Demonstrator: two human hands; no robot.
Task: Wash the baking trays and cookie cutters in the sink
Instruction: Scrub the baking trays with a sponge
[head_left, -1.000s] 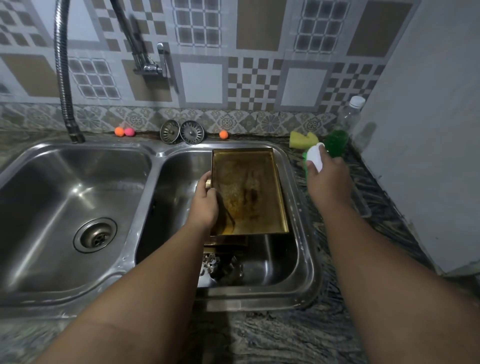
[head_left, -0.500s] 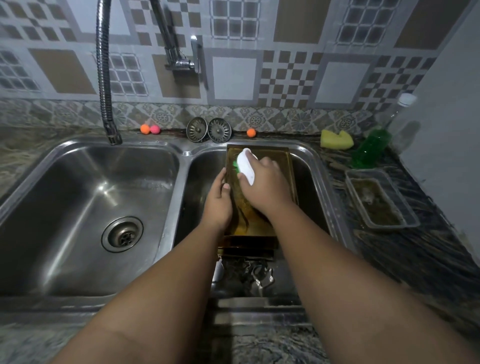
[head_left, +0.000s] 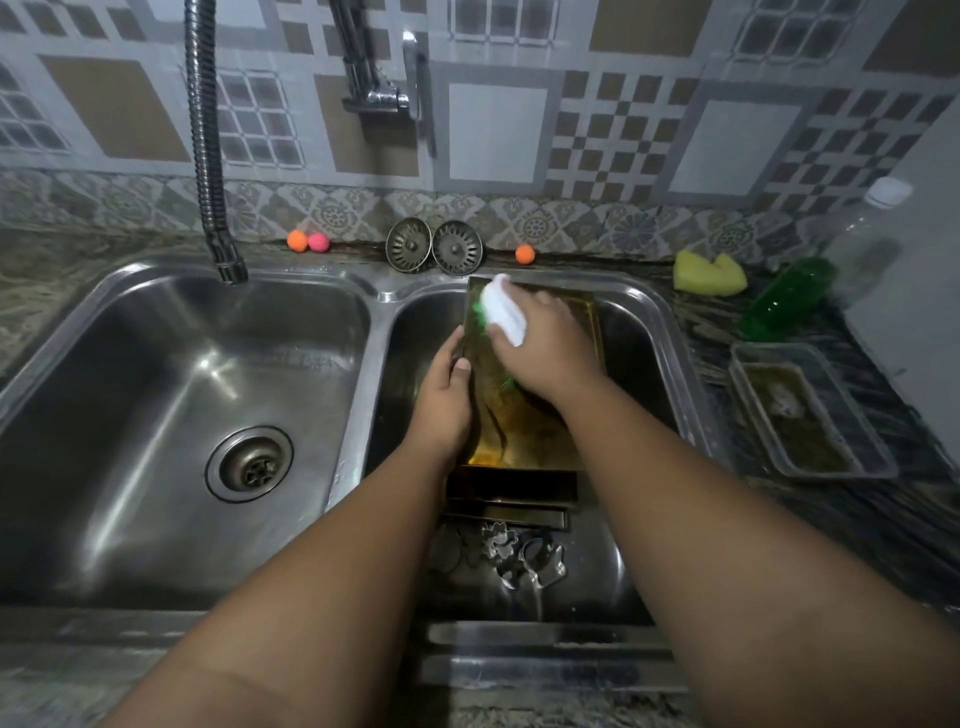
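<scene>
A brass-coloured baking tray (head_left: 524, 426) leans tilted in the right basin of the steel sink (head_left: 670, 332), its greasy inside facing up. My left hand (head_left: 444, 400) grips its left rim. My right hand (head_left: 540, 348) holds a white-backed scrubber with green bristles (head_left: 503, 314) against the tray's upper left part. Under the tray lie more trays (head_left: 511, 501), stacked flat. Several metal cookie cutters (head_left: 519, 558) sit on the basin floor near the front.
The left basin (head_left: 171, 395) holds only its drain. A flexible tap hose (head_left: 208, 140) hangs over it. On the right counter stand a yellow sponge (head_left: 709, 273), a green soap bottle (head_left: 789, 296) and a clear plastic container (head_left: 810, 410). Two strainers (head_left: 434, 252) lean on the backsplash.
My right hand brought the scrubber from the counter by the soap bottle onto the tray's upper left part. The left hand kept its grip on the rim.
</scene>
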